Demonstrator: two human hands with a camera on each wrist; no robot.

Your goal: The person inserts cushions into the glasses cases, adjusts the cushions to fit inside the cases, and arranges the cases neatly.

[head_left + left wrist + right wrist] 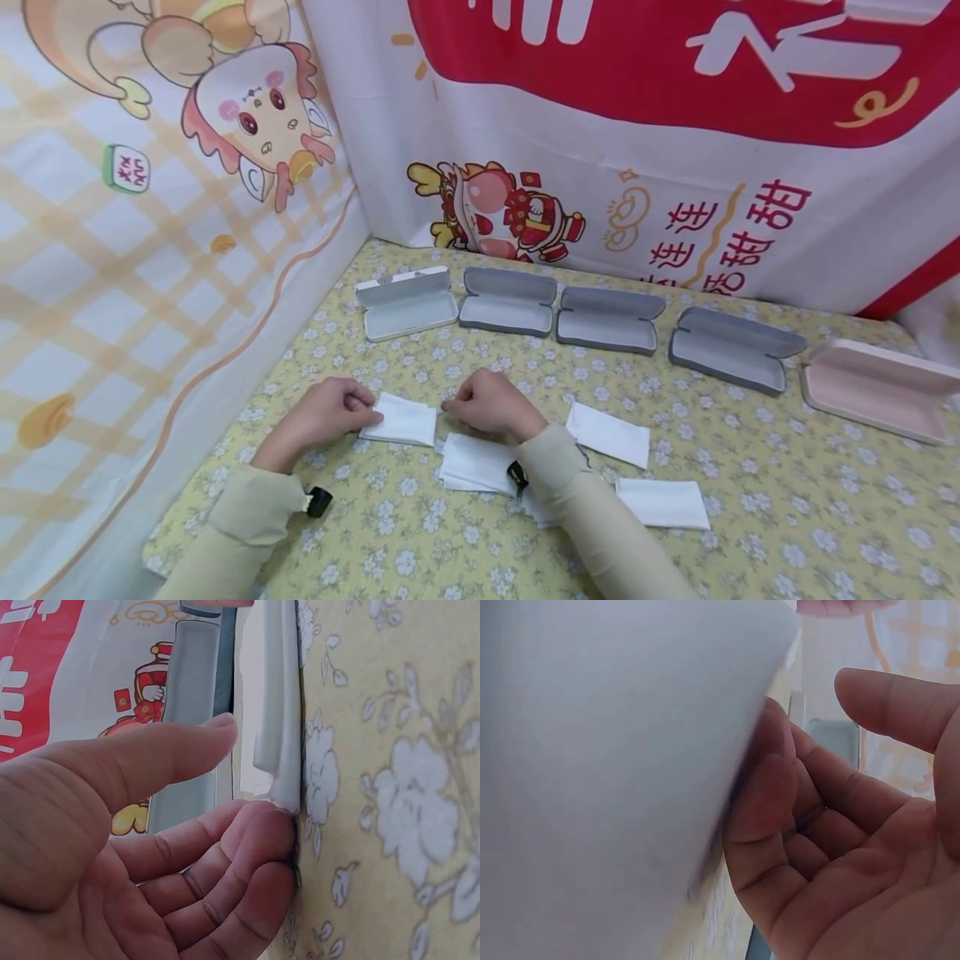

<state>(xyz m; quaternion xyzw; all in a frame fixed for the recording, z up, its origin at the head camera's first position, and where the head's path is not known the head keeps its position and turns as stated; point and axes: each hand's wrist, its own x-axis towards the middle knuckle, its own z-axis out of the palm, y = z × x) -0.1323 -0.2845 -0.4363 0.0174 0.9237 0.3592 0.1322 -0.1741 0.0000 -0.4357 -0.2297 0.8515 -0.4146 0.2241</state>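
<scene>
A folded white cloth (407,421) lies flat between the two hands. My left hand (335,408) is at its left edge, and the left wrist view shows bent fingertips (270,832) right at the layered edge with the thumb raised apart from them. My right hand (491,406) rests low near the cloth's right edge. Its fingers curl loosely with the thumb held away, and nothing shows between them in the right wrist view. Below the right hand lies a stack of folded white cloths (476,462), partly covered by the right forearm; a blurred white surface (615,765) fills that wrist view's left side.
Right of the forearm lie two more folded white cloths (611,435) (663,503). Along the back of the flowered tablecloth (420,517), several glasses cases stand open in a row, from a white one (411,317) through grey ones (506,314) to a pink one (873,392). Printed curtains hang behind.
</scene>
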